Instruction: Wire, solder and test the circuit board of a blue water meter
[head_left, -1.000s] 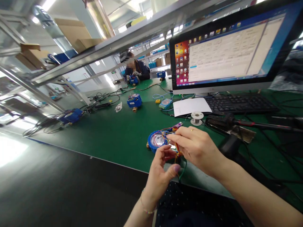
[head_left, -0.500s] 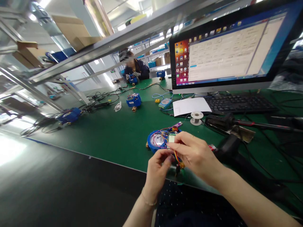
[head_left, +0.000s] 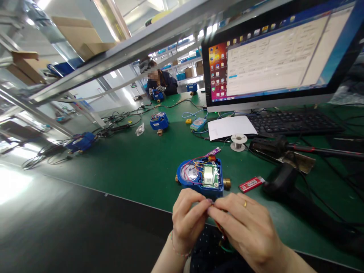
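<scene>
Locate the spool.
Head view, right of centre: the spool stands on the bench by the near edge of the paper, beyond the right hand.

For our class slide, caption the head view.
Left hand and right hand meet at wires before an open blue meter on a green table.

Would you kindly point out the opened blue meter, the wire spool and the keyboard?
Opened blue meter (head_left: 207,176), head view: its exposed inside.
Wire spool (head_left: 238,143), head view: its hub, between the flanges.
Keyboard (head_left: 295,123), head view: its middle keys.

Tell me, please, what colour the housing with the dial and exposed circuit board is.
The housing is blue, seen best in the head view.
</scene>
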Demonstrator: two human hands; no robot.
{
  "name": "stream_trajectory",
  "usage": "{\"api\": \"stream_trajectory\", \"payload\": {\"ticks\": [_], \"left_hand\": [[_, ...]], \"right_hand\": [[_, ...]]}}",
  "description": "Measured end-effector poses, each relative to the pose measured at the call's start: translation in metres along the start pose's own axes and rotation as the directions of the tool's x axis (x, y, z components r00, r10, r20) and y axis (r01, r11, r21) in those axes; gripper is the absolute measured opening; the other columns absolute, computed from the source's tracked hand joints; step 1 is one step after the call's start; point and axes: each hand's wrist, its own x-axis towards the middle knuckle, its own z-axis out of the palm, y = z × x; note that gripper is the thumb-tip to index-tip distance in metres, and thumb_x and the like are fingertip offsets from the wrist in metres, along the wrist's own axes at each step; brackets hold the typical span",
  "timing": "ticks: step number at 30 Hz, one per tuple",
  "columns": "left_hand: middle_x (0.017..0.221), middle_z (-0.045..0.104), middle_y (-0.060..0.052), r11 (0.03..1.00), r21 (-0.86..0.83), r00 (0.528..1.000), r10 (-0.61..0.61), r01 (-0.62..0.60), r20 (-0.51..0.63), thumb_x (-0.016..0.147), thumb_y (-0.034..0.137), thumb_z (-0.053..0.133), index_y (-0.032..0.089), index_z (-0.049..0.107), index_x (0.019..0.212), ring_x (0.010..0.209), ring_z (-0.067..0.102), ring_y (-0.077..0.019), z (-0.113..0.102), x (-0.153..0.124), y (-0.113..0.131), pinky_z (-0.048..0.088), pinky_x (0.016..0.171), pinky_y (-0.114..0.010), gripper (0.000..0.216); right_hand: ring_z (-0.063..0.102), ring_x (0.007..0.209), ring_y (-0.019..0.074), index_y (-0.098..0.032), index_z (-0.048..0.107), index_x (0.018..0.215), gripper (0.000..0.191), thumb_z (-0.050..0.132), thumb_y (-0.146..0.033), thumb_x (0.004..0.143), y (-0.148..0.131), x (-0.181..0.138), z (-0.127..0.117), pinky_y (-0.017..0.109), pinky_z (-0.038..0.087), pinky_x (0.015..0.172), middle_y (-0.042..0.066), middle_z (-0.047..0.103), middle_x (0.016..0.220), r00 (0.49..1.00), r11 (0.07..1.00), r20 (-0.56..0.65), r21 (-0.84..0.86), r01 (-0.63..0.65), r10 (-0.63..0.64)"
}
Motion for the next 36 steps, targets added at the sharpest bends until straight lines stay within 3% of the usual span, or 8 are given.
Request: {"api": "stream_trajectory", "payload": {"ticks": [5, 8, 12, 17, 20, 25, 30, 36], "left_hand": [[0.083, 0.066, -0.006, 0.996, 0.046, 0.996, 0.082, -0.081, -0.020, 0.080, 0.007, 0.056, 0.018, 0.059, 0.104, 0.075, 0.062, -0.0163, -0.001, -0.004, 0.002, 0.056, 0.066, -0.034, 0.026], [0.084, 0.068, -0.006, 0.993, 0.097, 0.997, 0.069, -0.072, 0.027, 0.079, 0.007, 0.059, 0.017, 0.062, 0.097, 0.079, 0.063, -0.0163, -0.002, -0.001, 0.000, 0.055, 0.069, -0.033, 0.021], [0.086, 0.067, -0.006, 0.999, -0.015, 0.998, 0.052, -0.052, -0.026, 0.077, 0.004, 0.062, 0.011, 0.063, 0.098, 0.077, 0.063, -0.0159, -0.001, 0.003, -0.009, 0.051, 0.064, -0.030, 0.022], [0.085, 0.065, -0.005, 0.995, -0.066, 0.997, -0.071, 0.070, -0.017, 0.081, 0.005, 0.059, 0.011, 0.066, 0.091, 0.078, 0.061, -0.0151, -0.001, 0.005, -0.017, 0.049, 0.065, -0.030, 0.014], [0.082, 0.065, -0.004, 0.988, -0.096, 0.992, -0.122, 0.119, -0.025, 0.077, 0.000, 0.061, 0.010, 0.066, 0.089, 0.075, 0.060, -0.0142, 0.000, 0.004, -0.020, 0.049, 0.062, -0.028, 0.016], [0.087, 0.067, -0.005, 0.989, -0.064, 0.990, -0.134, 0.137, 0.051, 0.079, 0.008, 0.063, 0.012, 0.067, 0.088, 0.079, 0.062, -0.0161, 0.002, -0.005, -0.025, 0.052, 0.063, -0.030, 0.011], [0.088, 0.065, -0.005, 0.994, 0.036, 0.991, -0.103, 0.100, 0.086, 0.079, 0.008, 0.064, 0.011, 0.068, 0.090, 0.083, 0.061, -0.0149, 0.005, -0.005, -0.025, 0.052, 0.068, -0.029, 0.012], [0.090, 0.065, -0.005, 0.993, 0.004, 0.984, -0.116, 0.117, 0.136, 0.078, 0.005, 0.065, 0.008, 0.067, 0.089, 0.084, 0.060, -0.0142, 0.008, -0.001, -0.026, 0.052, 0.069, -0.029, 0.012]], "right_hand": [[0.062, 0.061, 0.0155, -0.014, 0.064, 0.091, 0.033, 0.032, -0.008, 0.090, -0.004, -0.012, 0.002, 0.030, 0.047, 0.054, 0.006, 0.070, 0.075, 0.996, 0.997, -0.087, -0.075, -0.011, 0.004], [0.065, 0.068, 0.0137, -0.016, 0.064, 0.096, 0.032, 0.033, -0.010, 0.091, -0.001, -0.015, -0.004, 0.027, 0.050, 0.061, 0.004, 0.072, 0.084, 1.000, 0.996, 0.004, -0.085, -0.002, 0.002], [0.065, 0.079, 0.0119, -0.018, 0.065, 0.095, 0.020, 0.047, -0.014, 0.089, 0.018, -0.022, -0.014, 0.023, 0.049, 0.075, 0.002, 0.070, 0.089, 0.983, 0.979, 0.033, -0.100, -0.178, 0.183], [0.062, 0.086, 0.0117, -0.017, 0.064, 0.092, 0.014, 0.050, -0.017, 0.089, 0.045, -0.035, -0.001, 0.022, 0.049, 0.079, 0.005, 0.064, 0.091, 0.930, 0.927, 0.003, -0.088, -0.365, 0.367], [0.061, 0.093, 0.0142, -0.016, 0.062, 0.097, 0.014, 0.052, -0.020, 0.088, 0.052, -0.041, 0.011, 0.025, 0.050, 0.081, 0.008, 0.062, 0.100, 0.931, 0.931, 0.027, -0.058, -0.361, 0.363], [0.058, 0.098, 0.0179, -0.016, 0.060, 0.101, 0.017, 0.058, -0.016, 0.084, 0.051, -0.051, 0.026, 0.033, 0.049, 0.084, 0.008, 0.059, 0.106, 0.961, 0.960, 0.009, -0.052, -0.275, 0.276], [0.053, 0.102, 0.0170, -0.017, 0.060, 0.102, 0.022, 0.060, -0.009, 0.082, 0.048, -0.060, 0.036, 0.033, 0.045, 0.091, 0.006, 0.054, 0.106, 0.956, 0.956, 0.019, -0.008, -0.293, 0.293], [0.051, 0.104, 0.0165, -0.016, 0.060, 0.103, 0.023, 0.059, -0.006, 0.082, 0.049, -0.060, 0.036, 0.032, 0.041, 0.095, 0.006, 0.051, 0.109, 0.958, 0.958, 0.027, 0.034, -0.285, 0.284]]}}
